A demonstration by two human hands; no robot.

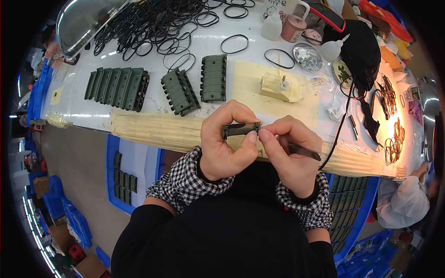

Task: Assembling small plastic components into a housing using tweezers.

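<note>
My left hand [229,146] is closed around a small dark green plastic track link [240,129], held level above the table's near edge. My right hand [294,155] pinches at the link's right end with thumb and forefinger; anything tiny between those fingertips is hidden. Across my right palm lies a slim dark tool [305,152], perhaps tweezers, its rounded end sticking out. Beyond my hands are green ribbed sections of joined links: a wide one [117,88] on the left, a tilted one [180,91] and an upright one [213,78].
Black rubber bands [153,25] are heaped at the back. A taped block [280,87] sits on a yellowish sheet. White bottles [271,28], a pink jar [294,28] and a black cable [340,132] are rightward. Blue trays [111,171] with links are below the table; another person [402,201] sits right.
</note>
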